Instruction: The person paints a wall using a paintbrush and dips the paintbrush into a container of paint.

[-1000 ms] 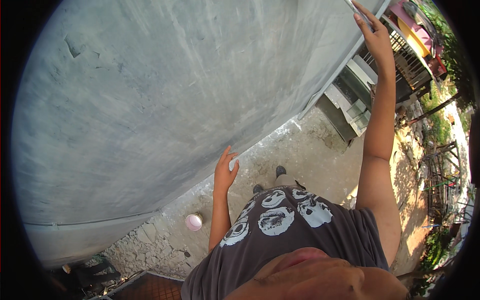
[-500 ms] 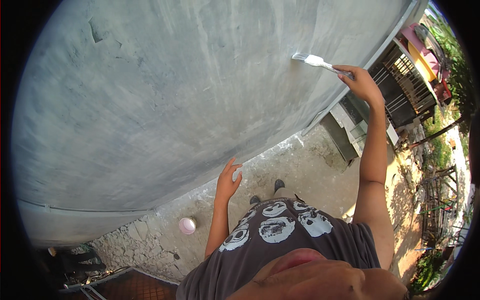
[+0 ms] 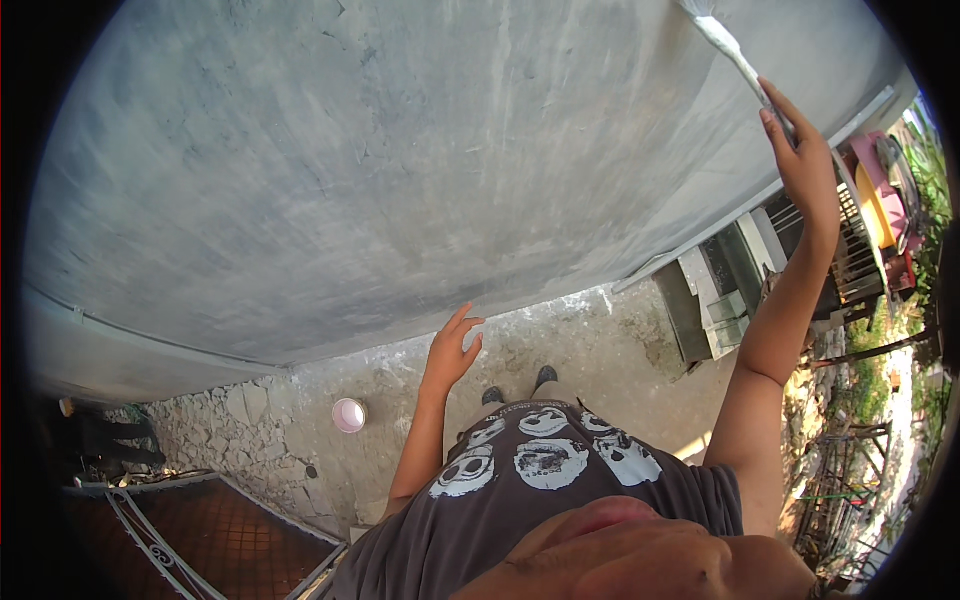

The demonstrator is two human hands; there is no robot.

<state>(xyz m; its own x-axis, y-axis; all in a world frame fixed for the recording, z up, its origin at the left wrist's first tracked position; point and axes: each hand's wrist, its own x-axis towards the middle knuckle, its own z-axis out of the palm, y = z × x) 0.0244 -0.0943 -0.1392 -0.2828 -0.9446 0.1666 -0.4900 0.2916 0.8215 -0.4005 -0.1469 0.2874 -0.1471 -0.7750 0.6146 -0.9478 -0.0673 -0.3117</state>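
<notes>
My right hand (image 3: 803, 160) is raised at the upper right and grips the handle of a paintbrush (image 3: 728, 45). White paint coats the brush's ferrule, and its bristles are at the grey wall (image 3: 400, 180), partly cut off by the top edge of the view. Streaks of thin whitish paint run over the wall. Lower down, near the foot of the wall, my left hand (image 3: 453, 350) hangs with its fingers apart and nothing in it. A small white bucket (image 3: 349, 415) stands on the floor to the left of that hand; what it contains is hard to make out.
Concrete floor (image 3: 620, 350) runs along the wall's base, with broken stone paving (image 3: 250, 440) at the left. A metal gate with brown panels (image 3: 230, 540) lies lower left. Grey slabs (image 3: 715, 300) and a slatted rack (image 3: 855, 250) stand at the right.
My right hand has moved up and to the right with the paintbrush, higher on the wall. The view has shifted slightly. My left hand stays nearly where it was.
</notes>
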